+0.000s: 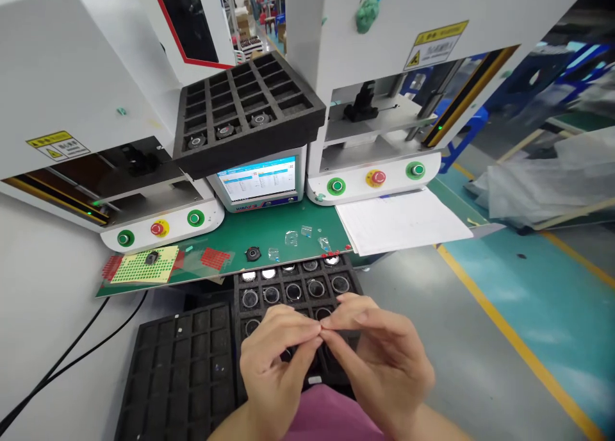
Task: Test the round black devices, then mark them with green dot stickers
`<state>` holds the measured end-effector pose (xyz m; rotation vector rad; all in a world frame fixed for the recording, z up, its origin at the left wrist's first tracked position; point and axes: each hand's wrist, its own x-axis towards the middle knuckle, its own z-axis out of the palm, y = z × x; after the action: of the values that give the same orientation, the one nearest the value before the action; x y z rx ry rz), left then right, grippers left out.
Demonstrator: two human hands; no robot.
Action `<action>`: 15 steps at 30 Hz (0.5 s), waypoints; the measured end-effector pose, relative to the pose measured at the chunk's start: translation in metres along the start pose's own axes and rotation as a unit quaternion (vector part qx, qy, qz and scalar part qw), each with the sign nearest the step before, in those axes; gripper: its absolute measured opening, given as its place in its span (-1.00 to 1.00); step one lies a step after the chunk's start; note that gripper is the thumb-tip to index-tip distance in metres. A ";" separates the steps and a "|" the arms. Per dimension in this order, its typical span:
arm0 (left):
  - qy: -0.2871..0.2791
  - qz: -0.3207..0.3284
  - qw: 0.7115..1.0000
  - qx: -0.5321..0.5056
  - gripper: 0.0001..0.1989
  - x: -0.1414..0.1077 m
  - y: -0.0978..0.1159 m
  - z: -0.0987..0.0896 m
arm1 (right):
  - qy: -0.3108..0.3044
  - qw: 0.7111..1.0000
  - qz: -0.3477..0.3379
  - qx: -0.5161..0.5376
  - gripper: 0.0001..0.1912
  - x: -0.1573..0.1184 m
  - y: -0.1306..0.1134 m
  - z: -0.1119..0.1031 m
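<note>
My left hand [281, 354] and my right hand [379, 348] meet at their fingertips above a black foam tray [239, 364] of round watch parts. Thumb and index finger are pinched together on each hand. Whatever lies between the tips is too small or hidden to make out. Beyond the hands, round glass-like discs [293, 292] sit in the tray's compartments, some of them covered by my fingers. A black round watch part [252, 254] lies on the green bench [240, 226], near small clear film pieces [291, 238].
A second black compartment tray [177, 370] is at the lower left. Two white press machines [379, 152] with buttons flank a screen [259, 181]. A raised foam tray [250, 140] holds several watch parts. White papers [403, 223] and a yellow dotted sheet [144, 266] lie on the bench.
</note>
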<state>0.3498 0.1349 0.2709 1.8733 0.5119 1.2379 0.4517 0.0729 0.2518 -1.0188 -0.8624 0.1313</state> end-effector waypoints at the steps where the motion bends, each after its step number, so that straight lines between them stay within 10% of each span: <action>1: 0.000 0.001 1.000 -0.001 -0.81 0.001 0.001 0.000 | 0.019 1.000 0.009 -0.008 -0.47 0.000 -0.001 0.000; 15: -0.028 -0.049 0.998 -0.029 -0.87 -0.003 0.002 -0.008 | -0.132 0.983 -0.002 -0.126 -0.85 0.009 -0.002 -0.011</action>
<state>0.3406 0.1346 0.2722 1.8063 0.5262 1.1221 0.4642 0.0685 0.2558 -1.2550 -1.1432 0.1590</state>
